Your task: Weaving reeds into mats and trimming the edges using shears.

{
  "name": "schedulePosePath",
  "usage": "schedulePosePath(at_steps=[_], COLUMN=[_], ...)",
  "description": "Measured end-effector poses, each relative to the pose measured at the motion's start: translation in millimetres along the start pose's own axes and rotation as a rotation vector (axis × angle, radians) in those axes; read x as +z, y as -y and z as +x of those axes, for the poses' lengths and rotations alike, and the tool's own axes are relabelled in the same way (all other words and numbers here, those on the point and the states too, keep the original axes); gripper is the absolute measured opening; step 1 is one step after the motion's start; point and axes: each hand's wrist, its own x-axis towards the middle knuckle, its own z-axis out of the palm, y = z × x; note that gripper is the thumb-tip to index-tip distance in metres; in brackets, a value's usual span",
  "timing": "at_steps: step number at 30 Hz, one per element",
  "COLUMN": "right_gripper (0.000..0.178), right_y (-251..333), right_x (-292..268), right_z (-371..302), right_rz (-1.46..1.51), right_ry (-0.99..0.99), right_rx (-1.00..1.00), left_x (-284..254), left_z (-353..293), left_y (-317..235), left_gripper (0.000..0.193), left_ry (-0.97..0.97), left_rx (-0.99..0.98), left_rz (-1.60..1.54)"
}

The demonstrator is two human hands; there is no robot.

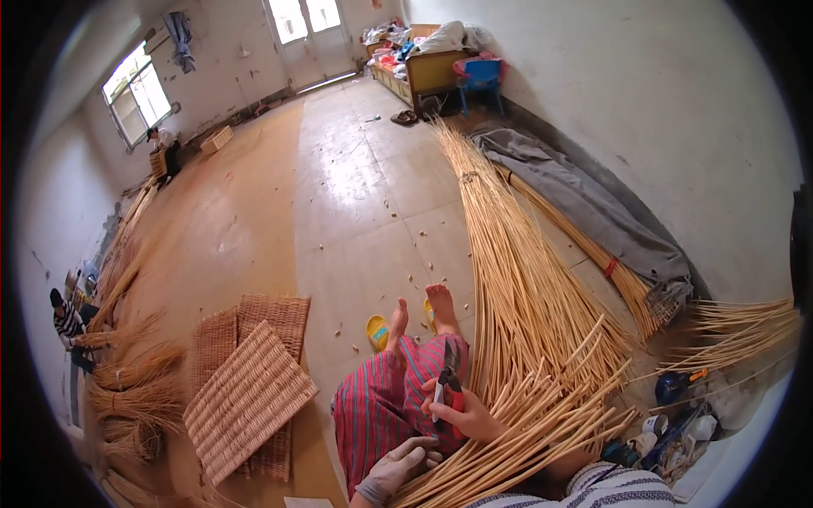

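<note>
My right hand (pixel 467 420) is closed around a pair of pruning shears (pixel 454 396) with red and pale handles, their dark blades pointing away from me above my lap. My left hand (pixel 400 467), in a grey glove, lies low by my lap with its fingers curled. What it grips, if anything, is hidden. A sheaf of peeled wicker rods (pixel 525 432) slants across under my right forearm, its cut ends fanned to the right. Red-and-blue striped cloth (pixel 373 398) covers my legs. Beyond it are my bare feet and yellow slippers (pixel 378 333).
Woven wicker panels (pixel 248 402) overlap on the floor at left. A long rod bundle (pixel 517 245) stretches ahead on the right, beside a grey cloth (pixel 584 195). Tools and containers (pixel 669 436) clutter the lower right. Two people (pixel 69 322) work along the left wall.
</note>
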Motion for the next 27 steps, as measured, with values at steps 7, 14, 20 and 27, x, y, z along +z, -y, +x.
schedulePosePath(at_steps=[7, 14, 20, 27], right_gripper=[0.038, 0.038, 0.035, 0.039], right_y=[3, 5, -3, 12], right_x=[-3, -11, 2, 1], right_z=[-10, -17, -17, -14], right_rz=[0.030, 0.073, 0.051, -0.197], right_ry=[-0.045, -0.123, -0.116, -0.051], right_rx=[-0.031, -0.047, 0.005, -0.131], left_x=[2, 55, 86, 91], left_z=[5, -20, -14, -17], left_y=[2, -21, -34, -23], left_gripper=[0.039, 0.045, 0.056, 0.055], left_ry=[-0.027, 0.128, 0.210, 0.214], left_rx=[0.026, 0.235, 0.452, 0.439], left_rz=[0.086, 0.889, 1.655, 1.613])
